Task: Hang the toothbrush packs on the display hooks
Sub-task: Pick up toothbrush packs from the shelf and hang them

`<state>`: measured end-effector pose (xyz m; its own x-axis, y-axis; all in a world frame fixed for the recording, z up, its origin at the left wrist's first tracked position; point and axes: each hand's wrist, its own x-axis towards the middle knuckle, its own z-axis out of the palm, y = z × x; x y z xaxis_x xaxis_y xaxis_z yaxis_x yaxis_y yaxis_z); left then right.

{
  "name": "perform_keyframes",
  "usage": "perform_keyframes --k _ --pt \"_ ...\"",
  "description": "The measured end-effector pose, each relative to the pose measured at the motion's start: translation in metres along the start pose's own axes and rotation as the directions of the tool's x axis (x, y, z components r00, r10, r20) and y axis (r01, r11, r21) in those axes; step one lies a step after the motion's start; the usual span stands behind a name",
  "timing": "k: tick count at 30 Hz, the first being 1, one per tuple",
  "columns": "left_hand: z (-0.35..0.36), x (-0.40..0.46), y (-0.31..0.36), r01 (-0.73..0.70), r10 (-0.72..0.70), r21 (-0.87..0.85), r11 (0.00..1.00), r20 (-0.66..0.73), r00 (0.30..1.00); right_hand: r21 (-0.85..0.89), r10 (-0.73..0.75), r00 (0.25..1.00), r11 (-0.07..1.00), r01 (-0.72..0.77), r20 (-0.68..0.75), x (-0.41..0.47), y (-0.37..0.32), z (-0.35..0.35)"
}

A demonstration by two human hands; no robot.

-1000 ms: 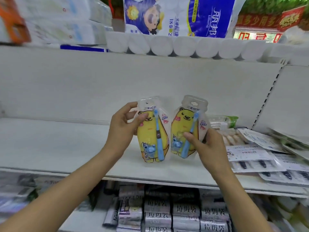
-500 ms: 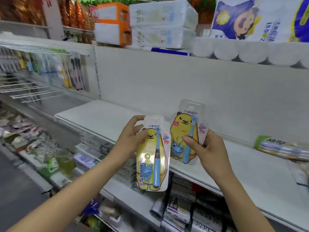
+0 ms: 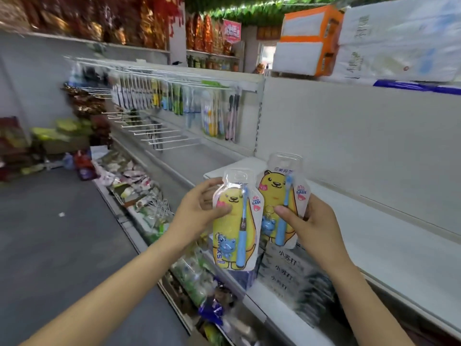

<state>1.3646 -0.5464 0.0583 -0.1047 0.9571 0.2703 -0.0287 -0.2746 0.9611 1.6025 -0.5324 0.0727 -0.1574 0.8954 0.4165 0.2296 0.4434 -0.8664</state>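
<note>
Now | left hand (image 3: 199,208) grip pinching toothbrush pack (image 3: 234,221) | right hand (image 3: 311,226) grip pinching second pack (image 3: 282,193) (both upright, hang holes topmost for hooking) | bare hooks (image 3: 159,136) well apart

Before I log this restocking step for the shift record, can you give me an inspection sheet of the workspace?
Surface: white metal shelf, bare where visible.
Job's things: two yellow bear-print toothbrush blister packs, one in the left hand, one in the right; neither hung. Bare wire display hooks further left.
Clutter: loose packets on the low shelf.
Grippers: left hand and right hand each grip a pack.
Cables: nothing seen.
Surroundings: hanging toothbrushes, orange-and-white box on top.
</note>
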Motion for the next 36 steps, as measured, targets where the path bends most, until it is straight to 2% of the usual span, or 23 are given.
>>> perform_keyframes --k 10,18,23,36 --pt "-0.155 0.040 -0.010 0.001 -0.002 -0.003 1.000 -0.093 0.996 0.003 -0.004 0.998 1.000 0.004 0.065 0.056 -0.006 0.153" --pt "-0.235 0.061 -0.035 0.038 -0.045 -0.037 0.999 -0.218 0.975 0.035 0.025 0.984 0.999 -0.031 0.175 0.090 0.001 0.242" --pt "-0.284 0.081 -0.049 0.048 -0.059 -0.048 0.998 -0.268 0.962 0.033 0.021 0.981 0.999 -0.028 0.194 0.125 0.008 0.296" --pt "-0.438 0.220 -0.080 0.107 -0.104 -0.006 0.994 -0.271 0.957 0.105 0.043 0.976 0.992 -0.066 0.213 0.274 0.046 0.454"
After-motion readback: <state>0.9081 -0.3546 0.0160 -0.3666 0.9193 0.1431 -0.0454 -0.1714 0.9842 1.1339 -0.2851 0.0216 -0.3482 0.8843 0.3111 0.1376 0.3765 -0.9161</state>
